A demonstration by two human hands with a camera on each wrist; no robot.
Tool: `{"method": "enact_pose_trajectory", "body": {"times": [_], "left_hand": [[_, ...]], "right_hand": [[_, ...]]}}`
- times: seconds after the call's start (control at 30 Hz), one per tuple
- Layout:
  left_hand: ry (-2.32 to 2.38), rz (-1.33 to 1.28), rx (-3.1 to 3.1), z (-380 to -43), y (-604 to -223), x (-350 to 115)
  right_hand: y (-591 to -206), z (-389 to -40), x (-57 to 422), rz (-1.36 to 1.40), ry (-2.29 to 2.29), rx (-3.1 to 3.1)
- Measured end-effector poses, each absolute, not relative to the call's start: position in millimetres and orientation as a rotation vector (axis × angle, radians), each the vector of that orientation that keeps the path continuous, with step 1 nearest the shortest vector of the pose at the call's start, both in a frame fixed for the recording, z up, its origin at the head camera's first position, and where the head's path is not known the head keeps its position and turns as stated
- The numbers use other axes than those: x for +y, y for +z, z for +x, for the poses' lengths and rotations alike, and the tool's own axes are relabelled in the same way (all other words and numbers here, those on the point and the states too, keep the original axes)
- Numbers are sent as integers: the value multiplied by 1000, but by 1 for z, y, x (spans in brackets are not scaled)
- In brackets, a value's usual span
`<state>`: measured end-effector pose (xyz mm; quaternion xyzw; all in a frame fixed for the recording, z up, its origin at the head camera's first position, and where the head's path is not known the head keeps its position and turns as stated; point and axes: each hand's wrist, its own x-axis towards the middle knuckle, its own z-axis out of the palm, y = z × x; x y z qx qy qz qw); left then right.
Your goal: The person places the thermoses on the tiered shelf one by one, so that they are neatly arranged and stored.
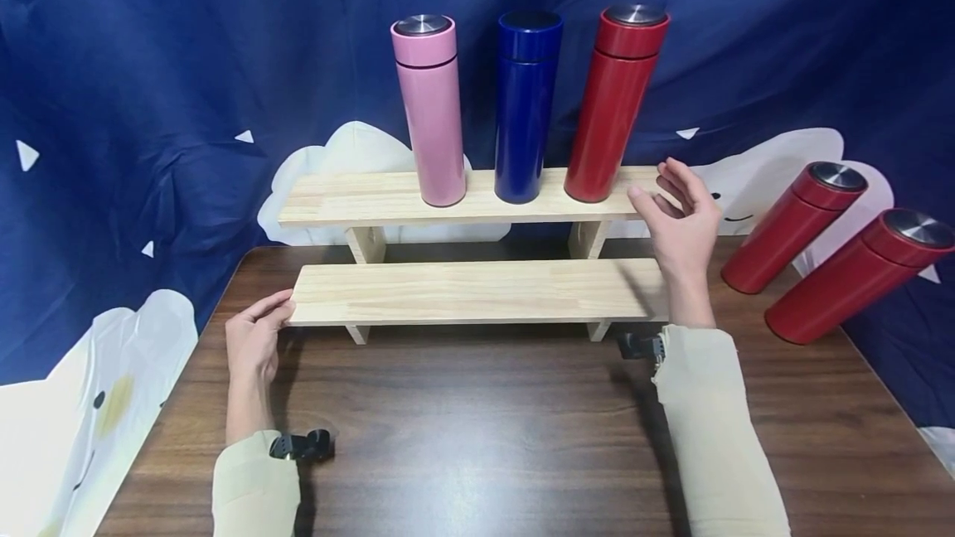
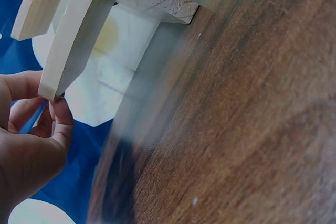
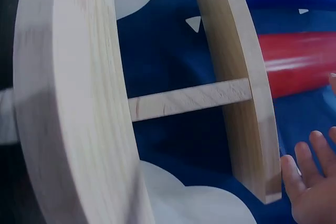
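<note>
A two-tier wooden rack [image 1: 477, 292] stands on the table. My left hand [image 1: 257, 338] pinches the left end of its lower board, the thumb below and a finger on top in the left wrist view. On the upper board [image 1: 336, 197] stand a pink bottle [image 1: 433, 123], a blue bottle [image 1: 525, 114] and a red bottle [image 1: 619, 106] with a steel-topped lid. Beside that red bottle, my right hand [image 1: 682, 218] hovers around the upper board's right end, fingers loosely bent and holding nothing. In the right wrist view its fingers [image 3: 310, 166] lie close to the board's end.
Two more red bottles [image 1: 791, 230] [image 1: 858, 280] stand on the brown wooden table [image 1: 462, 437], right of my right hand. Behind the rack hangs a dark blue curtain [image 1: 224, 48] with white cloud shapes. Small black cameras sit on both wrists.
</note>
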<state>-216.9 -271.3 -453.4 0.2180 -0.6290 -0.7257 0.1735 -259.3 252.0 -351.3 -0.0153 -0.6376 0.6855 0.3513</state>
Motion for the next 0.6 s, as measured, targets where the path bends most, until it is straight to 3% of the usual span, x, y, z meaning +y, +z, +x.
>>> {"method": "enact_pose_trajectory", "body": {"times": [0.6], "left_hand": [[-2095,619,-1772,-215,-453,-273]], "right_hand": [[-360,-241,285,-206,1696,-1571]]}}
